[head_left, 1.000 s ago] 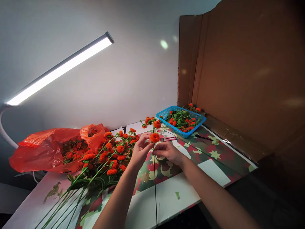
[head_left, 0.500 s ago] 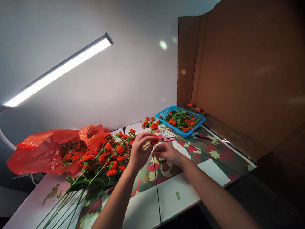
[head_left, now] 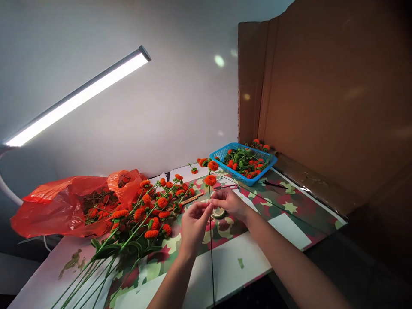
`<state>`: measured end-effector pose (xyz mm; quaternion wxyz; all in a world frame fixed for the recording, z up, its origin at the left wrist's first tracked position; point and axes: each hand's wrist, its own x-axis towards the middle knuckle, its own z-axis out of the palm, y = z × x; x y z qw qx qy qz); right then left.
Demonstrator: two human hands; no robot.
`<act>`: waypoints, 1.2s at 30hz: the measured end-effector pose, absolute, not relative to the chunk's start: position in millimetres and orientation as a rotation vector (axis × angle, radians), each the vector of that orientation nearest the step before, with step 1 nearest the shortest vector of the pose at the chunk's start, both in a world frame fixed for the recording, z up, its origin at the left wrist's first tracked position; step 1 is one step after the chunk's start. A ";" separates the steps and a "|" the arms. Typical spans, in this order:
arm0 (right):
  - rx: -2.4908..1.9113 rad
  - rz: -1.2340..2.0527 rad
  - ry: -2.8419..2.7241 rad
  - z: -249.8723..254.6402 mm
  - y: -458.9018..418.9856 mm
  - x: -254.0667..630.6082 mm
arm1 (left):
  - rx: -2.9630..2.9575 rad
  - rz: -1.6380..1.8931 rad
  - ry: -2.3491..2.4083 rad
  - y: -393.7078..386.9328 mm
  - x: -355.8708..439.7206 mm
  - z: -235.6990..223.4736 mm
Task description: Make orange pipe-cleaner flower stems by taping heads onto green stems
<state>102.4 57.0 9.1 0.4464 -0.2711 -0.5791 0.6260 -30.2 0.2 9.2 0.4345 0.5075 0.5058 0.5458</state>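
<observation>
An artificial flower stem stands upright between my hands, with fuzzy orange blooms at its top and a long dark wire running down past the table's front edge. My left hand pinches it from the left, just below the lowest bloom. From the right, my right hand pinches the same spot, its fingertips meeting the left ones. Anything small between the fingertips is hidden. Behind my hands lie a roll of tape, pink-handled snips and thin wooden sticks.
Finished-looking orange flower stems lie in a bunch on the left beside a red plastic bag. A blue basket of flower pieces stands at the back right, near a cardboard wall. A lit lamp hangs upper left.
My left hand has come down from the bloom to the stem and closed there beside my right hand. The blooms now show uncovered above both hands.
</observation>
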 end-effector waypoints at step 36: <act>-0.781 1.431 -1.317 10.7 50.4 93.3 | 1.185 1.558 1.309 -5.9 -22.9 2.1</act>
